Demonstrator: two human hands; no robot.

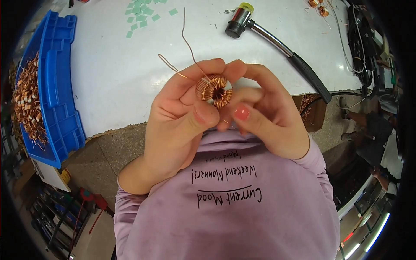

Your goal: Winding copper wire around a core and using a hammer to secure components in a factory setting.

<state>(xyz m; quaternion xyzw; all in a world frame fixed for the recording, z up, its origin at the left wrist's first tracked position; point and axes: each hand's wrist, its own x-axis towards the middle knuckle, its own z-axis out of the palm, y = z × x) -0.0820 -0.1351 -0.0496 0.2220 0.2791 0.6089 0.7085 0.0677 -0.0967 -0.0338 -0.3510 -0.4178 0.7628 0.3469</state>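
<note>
A ring-shaped copper coil [207, 90] sits between two bare hands, raised above the near edge of the white tabletop [108, 60] and in front of the person's lilac top [225, 216]. The left hand [171, 115] grips it from the left: the thumb lies just below the ring's lower left side, and the bent fingers pass behind and above it. The right hand [275, 119] is curled around the opposite side, its index fingertip close to the coil's upper right and its thumb lower down, just to the right of the ring; whether it grips the coil or only touches it, I cannot tell. Two wire leads rise from the coil's upper left, a long, nearly straight one [185, 39] and a shorter one bent into a narrow loop [167, 63] above the left fingers. Beyond the hands, a mallet [271, 41] lies slantwise to the right and small green squares [141, 15] lie scattered. A blue bin [58, 86] containing many copper-wired pieces [28, 104] stands well to the left.
</note>
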